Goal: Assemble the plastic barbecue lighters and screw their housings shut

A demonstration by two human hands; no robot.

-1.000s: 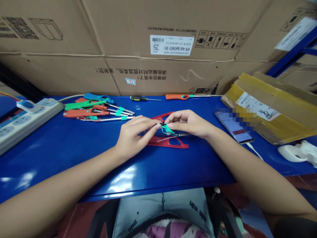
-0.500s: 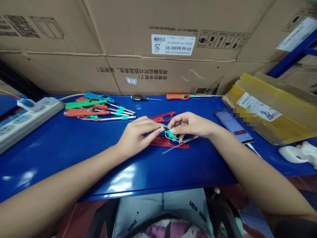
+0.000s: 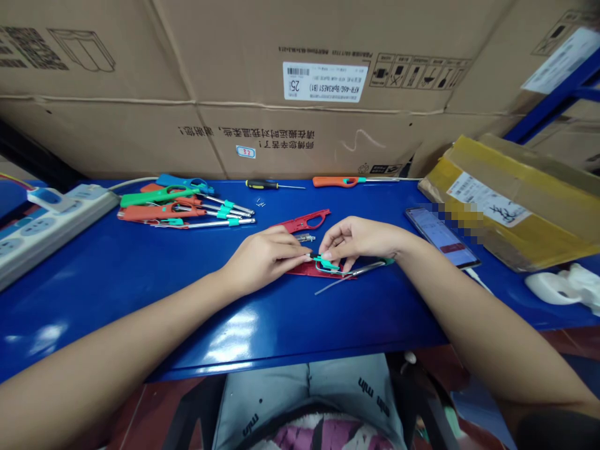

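Between my hands is a small green and black part [image 3: 329, 264] with a thin wire and a clear tube [image 3: 330, 287] trailing from it. My left hand [image 3: 265, 259] pinches its black end between thumb and fingers. My right hand [image 3: 354, 240] grips the green piece, and a metal rod [image 3: 368, 268] extends under that hand. One red casing half [image 3: 307, 221] lies just behind the hands. Another red casing half [image 3: 304, 269] lies beneath them, partly hidden. A small metal piece [image 3: 305, 238] rests between the two halves.
Several lighters [image 3: 162, 212] lie at the left beside a power strip [image 3: 60, 215]. Behind are a screwdriver [image 3: 262, 185], small screws [image 3: 260, 202] and an orange lighter [image 3: 335, 182]. A phone [image 3: 440, 237] and a taped box [image 3: 510, 200] are at the right.
Both hands have shifted slightly toward me with the green and black part. The small metal piece behind them has come into view, and more of the rod shows.
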